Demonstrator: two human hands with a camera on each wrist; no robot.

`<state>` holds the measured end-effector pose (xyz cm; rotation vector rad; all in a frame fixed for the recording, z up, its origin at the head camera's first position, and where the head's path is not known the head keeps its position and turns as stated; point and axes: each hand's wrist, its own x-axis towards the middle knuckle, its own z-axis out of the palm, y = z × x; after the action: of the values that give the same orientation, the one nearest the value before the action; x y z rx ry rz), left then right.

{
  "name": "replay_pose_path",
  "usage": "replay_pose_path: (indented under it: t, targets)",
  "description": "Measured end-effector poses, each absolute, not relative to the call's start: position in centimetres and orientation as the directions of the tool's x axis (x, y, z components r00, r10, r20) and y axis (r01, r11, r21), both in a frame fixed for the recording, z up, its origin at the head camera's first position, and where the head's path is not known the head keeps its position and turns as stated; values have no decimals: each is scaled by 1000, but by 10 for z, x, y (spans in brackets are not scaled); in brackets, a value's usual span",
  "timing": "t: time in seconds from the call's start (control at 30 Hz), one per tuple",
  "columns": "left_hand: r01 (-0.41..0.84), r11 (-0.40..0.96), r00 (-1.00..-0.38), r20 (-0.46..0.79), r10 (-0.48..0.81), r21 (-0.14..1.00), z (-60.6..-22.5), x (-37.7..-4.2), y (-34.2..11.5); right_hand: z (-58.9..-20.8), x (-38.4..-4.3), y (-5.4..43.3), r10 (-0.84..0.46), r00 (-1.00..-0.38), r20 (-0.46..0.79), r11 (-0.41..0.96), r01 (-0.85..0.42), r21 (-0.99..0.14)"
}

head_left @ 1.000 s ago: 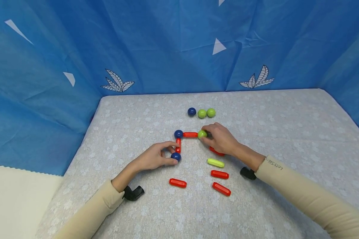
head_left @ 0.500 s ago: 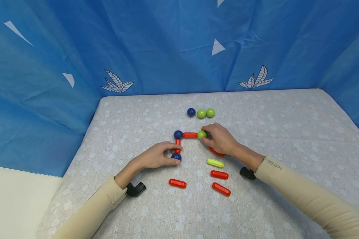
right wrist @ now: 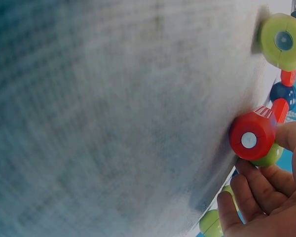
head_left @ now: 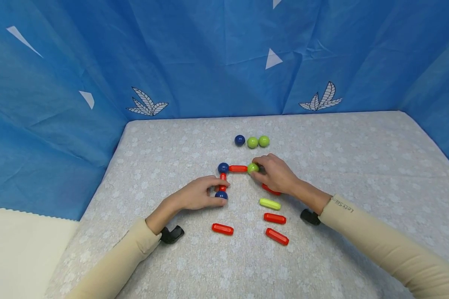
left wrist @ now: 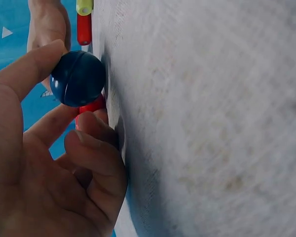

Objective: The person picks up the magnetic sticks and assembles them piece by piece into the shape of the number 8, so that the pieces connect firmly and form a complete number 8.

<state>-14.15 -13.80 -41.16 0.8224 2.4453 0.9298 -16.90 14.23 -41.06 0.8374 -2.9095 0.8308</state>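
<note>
On the cloth lies an L-shaped chain of rods and balls. My left hand (head_left: 198, 194) holds the near blue ball (head_left: 220, 194), its thumb (left wrist: 49, 57) against it and its fingers over the upright red rod (head_left: 223, 177). That rod runs to the blue corner ball (head_left: 223, 167). From the corner a second red rod (head_left: 238, 168) goes right and meets a green ball (head_left: 252, 167), which my right hand (head_left: 278, 173) pinches between thumb and fingers. A loose red rod (head_left: 271, 189) lies partly hidden under the right hand; its end (right wrist: 249, 138) looms large in the right wrist view.
Behind the chain sit a blue ball (head_left: 240, 140) and two green balls (head_left: 252, 142). Nearer me lie a yellow-green rod (head_left: 270, 204) and red rods (head_left: 275, 218), one of them a red rod (head_left: 222, 229) below the left hand. A blue curtain (head_left: 209, 62) hangs behind the table.
My left hand has shifted slightly right, its fingers reaching further across the upright red rod, and the near blue ball has moved slightly right. The right hand stays on the green ball.
</note>
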Motion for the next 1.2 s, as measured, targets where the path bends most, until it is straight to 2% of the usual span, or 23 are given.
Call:
replay_pose_path:
  t: [0.33,0.87,1.2]
  targets:
    - [379,631,-779,-135,612,677,-413,-141,-139,-412,-169,142,-496,-855,150,713,-500,-491]
    - [349,554,-765,-112,634,756,-415,-141,-141,-413,-168,143,-497,-853,157,710,-504,-491]
    - [358,553,-770,-96,630,752,-414,-139,-142,-413,-169,143,-497,-853,159,710,-505,-491]
